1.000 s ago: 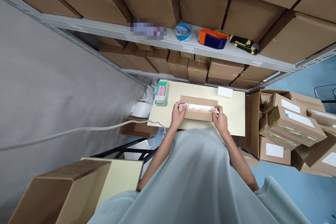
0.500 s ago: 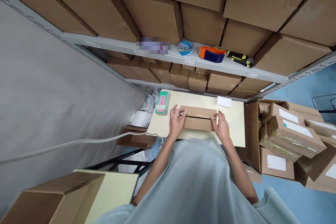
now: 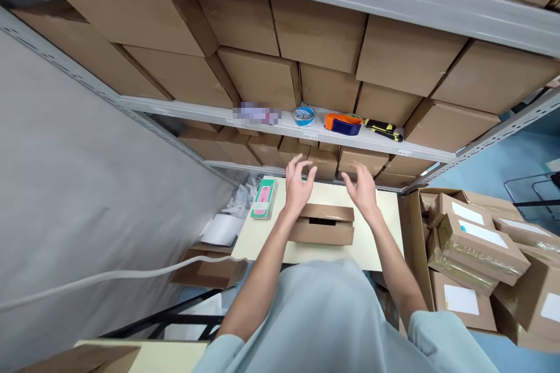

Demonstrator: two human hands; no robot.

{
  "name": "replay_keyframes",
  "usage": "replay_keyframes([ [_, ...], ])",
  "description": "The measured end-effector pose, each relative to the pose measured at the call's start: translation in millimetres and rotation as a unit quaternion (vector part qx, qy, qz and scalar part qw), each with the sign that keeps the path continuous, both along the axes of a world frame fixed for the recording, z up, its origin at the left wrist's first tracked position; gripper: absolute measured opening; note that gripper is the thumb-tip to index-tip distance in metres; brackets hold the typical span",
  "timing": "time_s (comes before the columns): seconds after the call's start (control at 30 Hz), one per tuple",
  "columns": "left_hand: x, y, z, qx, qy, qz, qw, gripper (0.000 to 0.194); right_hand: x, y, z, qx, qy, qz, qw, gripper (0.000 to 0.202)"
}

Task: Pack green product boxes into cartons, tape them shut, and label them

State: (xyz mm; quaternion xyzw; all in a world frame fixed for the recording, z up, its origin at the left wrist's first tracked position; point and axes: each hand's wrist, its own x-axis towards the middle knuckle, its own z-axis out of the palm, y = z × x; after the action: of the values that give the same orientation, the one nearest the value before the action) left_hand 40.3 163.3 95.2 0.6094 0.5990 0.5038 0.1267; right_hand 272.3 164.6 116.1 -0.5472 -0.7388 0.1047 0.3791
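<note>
A small brown cardboard box lies on the pale yellow table. Its top flaps stand slightly raised, with a dark gap between them. Above the box's far left corner I hold my left hand, empty, with fingers apart and curved. My right hand is likewise empty and spread, over the far right side. Neither hand touches the box. Left of my left hand stands a green and pink box. The white box seen earlier does not show; my right hand and forearm are over that area.
Ahead, a shelf carries a tape roll, an orange and blue tape dispenser and black-yellow cutters, with cartons behind. To the right, a large carton holds labelled parcels. A white cable runs along the left.
Both hands have let go of the cardboard box and risen forward toward the shelf. The box's flaps have lifted a little. The view has tilted up.
</note>
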Motion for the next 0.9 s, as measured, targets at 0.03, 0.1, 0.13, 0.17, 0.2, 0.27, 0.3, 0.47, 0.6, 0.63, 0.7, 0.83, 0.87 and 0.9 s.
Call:
replay_keyframes([
  [0.03, 3, 13, 5.5, 0.009, 0.005, 0.000, 1.000, 0.031, -1, 16, 6.3, 0.010, -0.012, -0.001, 1.000, 0.043],
  [0.1, 8, 39, 15.0, 0.024, 0.013, -0.004, 1.000, 0.032, -3, 48, 18.2, 0.026, -0.041, -0.005, 0.999, 0.043],
  [0.13, 11, 51, 19.2, 0.032, 0.018, -0.009, 0.999, 0.032, -4, 65, 24.0, 0.031, -0.058, -0.007, 0.998, 0.042],
  [0.17, 13, 63, 23.3, 0.037, 0.024, -0.016, 0.999, 0.032, -5, 82, 29.6, 0.034, -0.077, -0.008, 0.996, 0.042],
  [0.2, 15, 74, 27.3, 0.039, 0.031, -0.025, 0.998, 0.032, -6, 99, 35.1, 0.035, -0.096, -0.007, 0.995, 0.042],
  [0.27, 19, 95, 34.8, 0.038, 0.046, -0.045, 0.997, 0.031, -9, 131, 44.7, 0.028, -0.132, -0.005, 0.991, 0.042],
  [0.3, 21, 104, 38.2, 0.035, 0.053, -0.054, 0.997, 0.030, -10, 146, 48.5, 0.020, -0.149, -0.005, 0.989, 0.043],
  [0.47, 31, 134, 49.3, 0.023, 0.058, -0.069, 0.996, 0.026, -24, 194, 53.6, -0.063, -0.235, -0.026, 0.970, 0.053],
  [0.6, 42, 137, 48.2, 0.034, 0.045, -0.076, 0.996, 0.025, -36, 203, 50.2, -0.092, -0.287, -0.048, 0.952, 0.053],
  [0.63, 44, 135, 46.7, 0.034, 0.041, -0.076, 0.996, 0.025, -37, 202, 50.1, -0.094, -0.293, -0.053, 0.950, 0.050],
  [0.7, 43, 125, 42.2, 0.028, 0.033, -0.075, 0.996, 0.026, -38, 197, 50.7, -0.093, -0.297, -0.055, 0.949, 0.044],
  [0.83, 26, 79, 27.7, 0.037, -0.003, -0.070, 0.997, 0.034, -29, 159, 43.1, -0.044, -0.272, -0.022, 0.961, 0.038],
  [0.87, 19, 62, 23.5, 0.044, -0.018, -0.068, 0.997, 0.037, -25, 142, 37.6, -0.027, -0.258, -0.014, 0.966, 0.036],
  [0.9, 12, 43, 19.6, 0.045, -0.035, -0.064, 0.996, 0.041, -21, 121, 30.9, -0.010, -0.242, -0.004, 0.970, 0.034],
])
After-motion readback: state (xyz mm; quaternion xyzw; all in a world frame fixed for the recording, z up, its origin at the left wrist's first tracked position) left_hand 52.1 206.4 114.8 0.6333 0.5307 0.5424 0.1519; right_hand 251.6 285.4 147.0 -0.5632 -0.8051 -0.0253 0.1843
